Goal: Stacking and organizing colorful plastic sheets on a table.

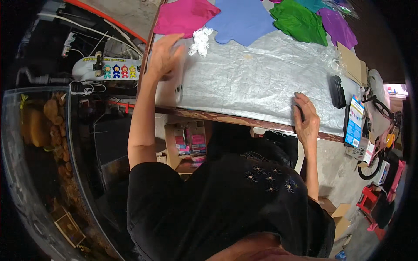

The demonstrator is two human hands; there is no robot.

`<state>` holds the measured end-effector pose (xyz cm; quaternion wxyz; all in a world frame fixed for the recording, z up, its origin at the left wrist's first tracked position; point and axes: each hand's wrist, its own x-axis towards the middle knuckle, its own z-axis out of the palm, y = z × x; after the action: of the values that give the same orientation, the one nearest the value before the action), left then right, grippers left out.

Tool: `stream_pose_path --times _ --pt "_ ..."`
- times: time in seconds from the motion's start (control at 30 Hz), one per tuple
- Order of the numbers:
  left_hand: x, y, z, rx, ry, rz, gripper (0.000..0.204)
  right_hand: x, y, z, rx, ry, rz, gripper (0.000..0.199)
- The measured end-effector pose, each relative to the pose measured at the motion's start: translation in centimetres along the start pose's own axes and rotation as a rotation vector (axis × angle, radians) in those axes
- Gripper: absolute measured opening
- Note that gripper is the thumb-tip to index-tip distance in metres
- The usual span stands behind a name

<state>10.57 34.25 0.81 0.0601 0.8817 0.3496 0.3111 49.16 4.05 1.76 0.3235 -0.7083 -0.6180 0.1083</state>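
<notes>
- Left hand (163,56): blurred; grip cannot be told; translucent packet (167,95) just below.
- Right hand (308,116): thumb and fingers apart.
- Beside left fingers: one white, lacy bundle (200,42).
- Beyond: one pink cloth (185,17), one blue cloth (244,19).

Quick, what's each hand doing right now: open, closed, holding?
Left hand: partly spread; whether it grips the clear package cannot be told.
Right hand: open, loosely curved, nothing visible in it.

The cloths (246,21) are plain pink, blue, green, teal and purple; the sheet (244,78) is silvery grey.
</notes>
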Motion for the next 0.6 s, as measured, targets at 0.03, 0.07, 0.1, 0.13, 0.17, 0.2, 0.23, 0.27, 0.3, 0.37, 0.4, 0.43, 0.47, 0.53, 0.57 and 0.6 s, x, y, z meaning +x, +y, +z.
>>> stream_pose_path --times 0.03,0.07,0.1,0.13,0.17,0.2,0.23,0.27,0.3,0.37,0.4,0.43,0.47,0.53,0.57,0.6 --pt "0.8 -0.2 0.3 -0.03 0.058 -0.041 0.032 0.1 0.0 0.0 0.001 0.002 0.002 0.023" --pt "2.0 -0.5 0.8 -0.031 0.057 -0.037 0.032 0.1 0.0 0.0 0.003 0.005 0.003 0.023" --pt "3.2 -1.2 1.3 -0.024 0.06 -0.063 0.03 0.2 -0.1 0.0 0.011 0.003 -0.002 0.023" --pt "4.6 -1.9 1.9 -0.017 0.064 -0.088 0.028 0.3 -0.3 0.0 0.018 0.001 -0.007 0.022" --pt "6.0 -2.1 2.7 -0.019 0.067 -0.105 0.027 0.3 -0.3 -0.2 0.015 0.007 -0.004 0.022" --pt "7.0 -1.7 3.3 -0.018 0.067 -0.101 0.027 0.3 -0.4 -0.3 0.018 0.004 0.0 0.022" --pt "8.1 -1.2 4.0 0.078 -0.002 -0.152 0.028 0.3 -0.4 -0.3 0.022 0.001 0.003 0.021" --pt "9.2 -0.8 5.0 0.167 -0.072 -0.2 0.028 0.3 -0.4 -0.4 0.021 0.002 0.012 0.021" --pt "10.0 -0.6 5.7 0.258 -0.141 -0.247 0.029 0.3 -0.4 -0.4 0.018 0.009 0.017 0.021" --pt "10.6 -1.3 6.3 0.26 -0.16 -0.235 0.03 0.4 -0.4 -0.3 0.021 -0.001 0.002 0.02" --pt "10.6 -1.7 6.4 0.266 -0.18 -0.232 0.032 0.5 -0.3 -0.3 0.022 -0.007 -0.007 0.02" --pt "10.8 -2.0 6.9 0.267 -0.204 -0.224 0.033 0.5 -0.2 -0.4 0.018 0.0 0.003 0.02" --pt "11.2 -2.3 7.5 0.261 -0.206 -0.213 0.033 0.5 -0.1 -0.5 0.019 0.006 0.007 0.02" --pt "11.5 -3.0 8.1 0.261 -0.177 -0.313 0.032 0.4 -0.1 -0.5 0.03 0.009 0.009 0.02" --pt "11.7 -3.4 8.4 0.26 -0.162 -0.363 0.031 0.4 -0.1 -0.6 0.029 0.013 0.013 0.02" --pt "11.0 -5.2 8.5 0.272 -0.158 -0.369 0.031 0.5 -0.5 -0.5 0.04 0.017 0.009 0.019"
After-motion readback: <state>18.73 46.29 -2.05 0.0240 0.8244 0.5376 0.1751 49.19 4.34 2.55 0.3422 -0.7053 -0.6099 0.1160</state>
